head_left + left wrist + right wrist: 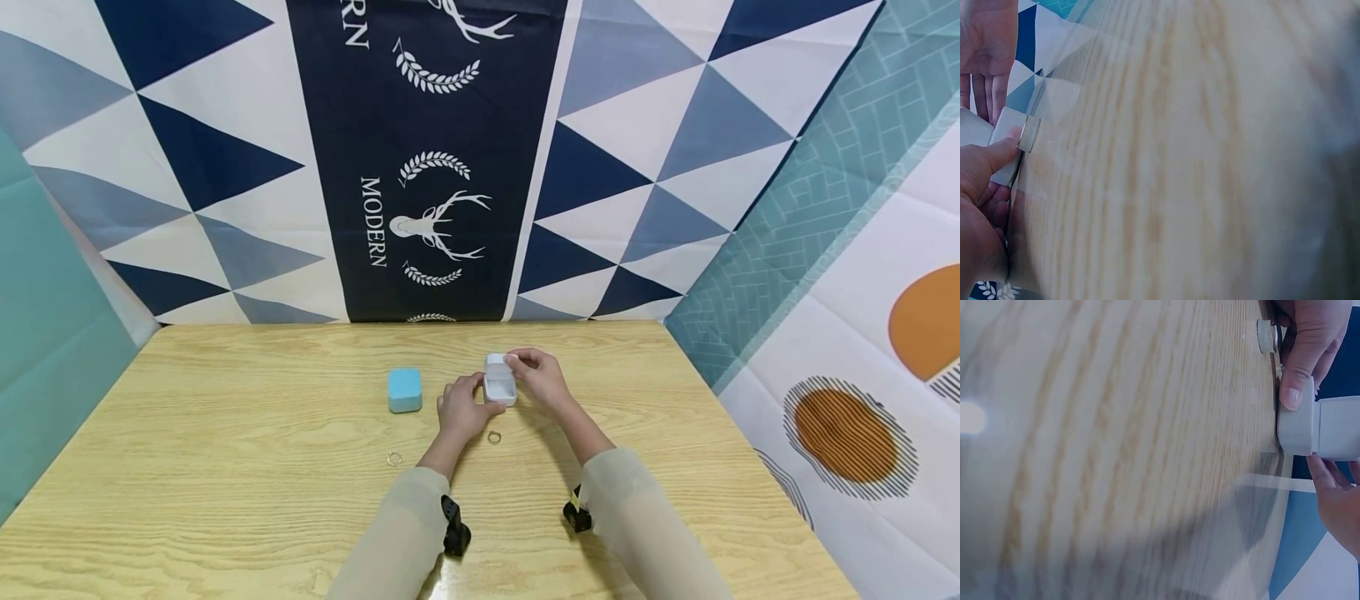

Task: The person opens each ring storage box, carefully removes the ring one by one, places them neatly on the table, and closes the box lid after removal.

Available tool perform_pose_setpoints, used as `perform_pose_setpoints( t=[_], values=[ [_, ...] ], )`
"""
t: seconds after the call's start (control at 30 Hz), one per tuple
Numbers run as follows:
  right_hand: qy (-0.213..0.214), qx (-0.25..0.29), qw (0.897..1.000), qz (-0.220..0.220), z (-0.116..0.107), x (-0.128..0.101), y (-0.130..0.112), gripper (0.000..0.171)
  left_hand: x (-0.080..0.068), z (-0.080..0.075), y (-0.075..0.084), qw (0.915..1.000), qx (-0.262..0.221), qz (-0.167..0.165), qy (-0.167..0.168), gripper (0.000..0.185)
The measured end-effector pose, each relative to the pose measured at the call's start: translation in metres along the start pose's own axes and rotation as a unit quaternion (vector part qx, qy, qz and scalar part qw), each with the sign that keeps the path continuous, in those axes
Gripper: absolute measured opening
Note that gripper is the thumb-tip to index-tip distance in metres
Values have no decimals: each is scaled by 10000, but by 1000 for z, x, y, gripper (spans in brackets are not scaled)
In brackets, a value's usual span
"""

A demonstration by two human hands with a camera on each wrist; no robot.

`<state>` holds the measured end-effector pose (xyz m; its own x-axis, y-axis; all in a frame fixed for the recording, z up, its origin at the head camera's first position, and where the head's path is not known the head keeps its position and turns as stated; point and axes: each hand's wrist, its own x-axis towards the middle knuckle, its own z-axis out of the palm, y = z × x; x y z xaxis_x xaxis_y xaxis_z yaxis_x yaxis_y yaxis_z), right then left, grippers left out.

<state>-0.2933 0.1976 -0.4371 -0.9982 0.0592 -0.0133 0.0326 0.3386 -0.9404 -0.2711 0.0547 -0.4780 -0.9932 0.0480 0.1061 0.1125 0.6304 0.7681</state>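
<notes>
A small white ring box (500,397) stands on the wooden table with its lid (497,360) raised, showing a white interior. My left hand (459,408) grips the base from the left, thumb along the near side and fingers at the far left. The thumb (1296,384) presses the base's wall in the right wrist view. With thumb and fingertips my right hand (543,379) holds the raised lid at its right edge. Just in front of the box lies a gold ring (490,437); it shows as a band (1029,134) beside the thumb in the left wrist view.
Left of my left hand sits a light-blue box (405,390) with its lid down. A second, thinner ring (388,459) lies nearer on the table (247,467). Patterned cloth (420,283) hangs behind the table's far edge, and more cloth covers both sides.
</notes>
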Motion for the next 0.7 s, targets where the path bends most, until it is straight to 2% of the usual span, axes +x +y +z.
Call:
perform_pose_setpoints(
  t=[0.7],
  values=[
    [-27,68,9999,-106,-2,-3,5,33,1,2,-3,10000,-18,46,-11,64]
  ],
)
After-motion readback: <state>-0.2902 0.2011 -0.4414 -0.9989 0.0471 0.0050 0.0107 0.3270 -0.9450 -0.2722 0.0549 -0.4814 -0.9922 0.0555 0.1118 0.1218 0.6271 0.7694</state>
